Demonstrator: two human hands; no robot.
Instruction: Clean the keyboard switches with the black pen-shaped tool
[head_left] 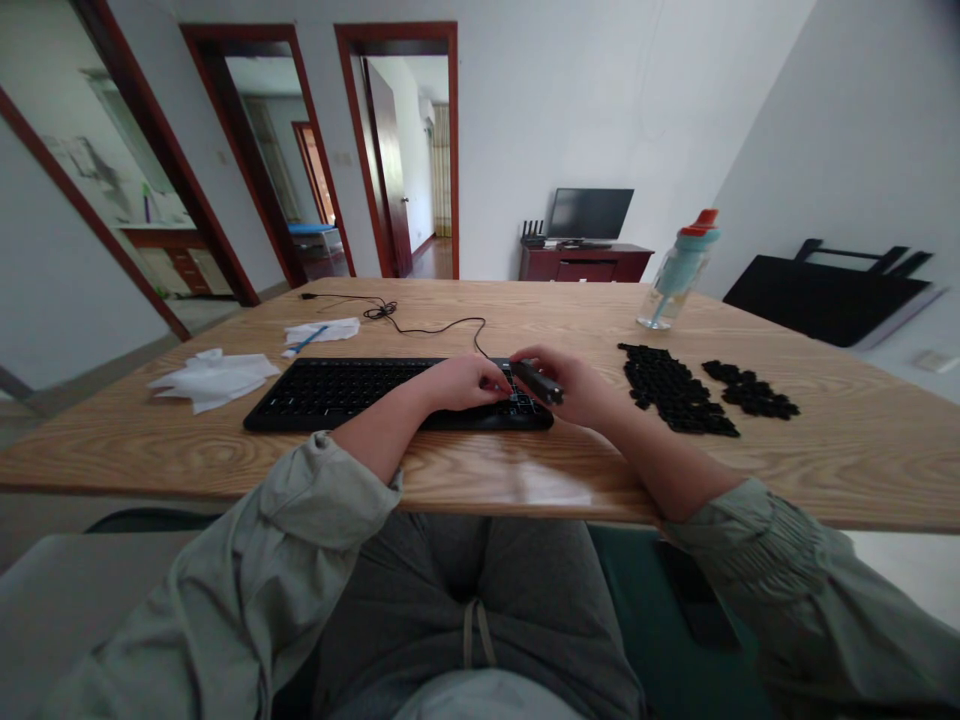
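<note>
A black keyboard (337, 393) lies flat on the wooden table in front of me, its keycaps seemingly off over most of its surface. My left hand (471, 382) rests over its right part, the fingers curled and pinched at the number pad (519, 400). Whatever is between those fingertips is too small to make out. In my right hand (561, 378) is a dark, slim, elongated tool (537, 382), held just above the right end of the keyboard. Its working tip is hard to see. To the right of that hand, loose black keycaps (671, 390) lie in a large patch.
A smaller cluster of keycaps (754, 390) lies further right. Behind them stands a water bottle (679, 270). White tissues (214, 378) and a blue-and-white brush-like stick (306, 341) are at the left. The keyboard cable (435, 329) runs across the back. A phone (697, 595) lies beside my leg.
</note>
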